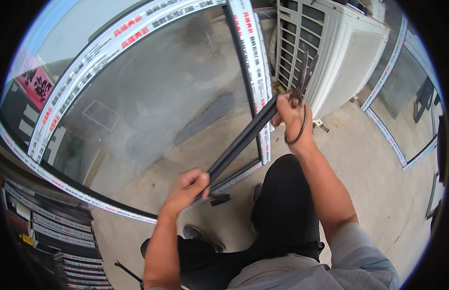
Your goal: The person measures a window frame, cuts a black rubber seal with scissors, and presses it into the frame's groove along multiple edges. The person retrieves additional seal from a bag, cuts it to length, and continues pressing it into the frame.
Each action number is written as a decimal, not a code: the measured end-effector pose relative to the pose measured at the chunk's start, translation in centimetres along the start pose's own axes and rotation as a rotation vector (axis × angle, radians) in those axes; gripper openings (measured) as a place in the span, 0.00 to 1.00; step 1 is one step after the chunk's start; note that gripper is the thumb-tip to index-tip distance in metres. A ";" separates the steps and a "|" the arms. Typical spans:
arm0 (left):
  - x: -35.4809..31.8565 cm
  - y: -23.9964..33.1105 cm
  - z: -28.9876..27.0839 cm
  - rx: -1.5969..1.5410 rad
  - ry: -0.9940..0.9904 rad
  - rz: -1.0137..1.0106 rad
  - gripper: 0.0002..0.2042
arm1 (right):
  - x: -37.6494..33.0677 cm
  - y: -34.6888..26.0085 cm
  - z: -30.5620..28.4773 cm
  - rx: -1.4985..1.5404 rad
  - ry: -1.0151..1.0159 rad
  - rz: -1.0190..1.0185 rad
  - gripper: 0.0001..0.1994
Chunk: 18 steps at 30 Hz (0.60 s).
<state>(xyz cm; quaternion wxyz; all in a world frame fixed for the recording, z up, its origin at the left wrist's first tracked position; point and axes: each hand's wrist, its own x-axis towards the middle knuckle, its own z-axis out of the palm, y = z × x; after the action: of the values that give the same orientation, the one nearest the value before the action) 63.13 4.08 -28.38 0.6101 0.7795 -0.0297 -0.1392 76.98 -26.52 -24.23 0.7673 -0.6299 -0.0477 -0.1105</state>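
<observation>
A black rubber strip [241, 140], seemingly a window seal, stretches slantwise between my two hands. My left hand [188, 188] is closed around its lower end, and a short dark tail hangs below the fist. Up and to the right, my right hand [293, 121] grips a pair of scissors [304, 79] with the blades pointing away from me; the strip's upper end is at these same fingers. Behind the strip stands a large glazed window frame [257, 77], its white protective film printed in red and black. How the right fingers divide between scissors and strip is partly hidden.
A white outdoor air-conditioner unit [350, 53] stands just beyond my right hand. Another filmed frame [386, 130] leans farther right. Stacked film-wrapped profiles [69, 237] lie at lower left. A small dark piece [220, 199] is near my feet on the concrete floor [365, 193].
</observation>
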 end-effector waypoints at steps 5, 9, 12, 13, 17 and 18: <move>-9.2 -3.0 -8.0 0.104 0.190 -0.197 0.14 | 4.3 3.9 1.2 0.097 0.079 0.052 0.12; -17.5 -5.8 -13.9 0.244 0.388 -0.255 0.16 | 5.4 8.9 3.4 0.037 0.034 0.023 0.12; -20.4 -6.2 -15.4 0.223 0.481 -0.305 0.16 | 5.1 10.6 6.0 0.097 -0.005 0.074 0.12; -20.8 -6.3 -15.9 0.206 0.502 -0.318 0.15 | 5.1 11.2 6.6 0.126 -0.003 0.079 0.12; -21.8 -7.0 -18.2 0.290 0.543 -0.415 0.15 | 4.6 12.0 9.2 0.118 0.141 0.067 0.11; -22.4 -7.8 -19.1 0.355 0.567 -0.408 0.16 | 4.6 12.0 9.6 0.114 0.181 0.061 0.11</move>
<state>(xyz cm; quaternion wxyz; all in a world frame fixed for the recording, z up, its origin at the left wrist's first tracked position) 45.51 28.89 -27.67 0.4097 0.8703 0.2719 -0.0295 84.87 -15.41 -32.81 0.8060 -0.5739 0.0348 -0.1409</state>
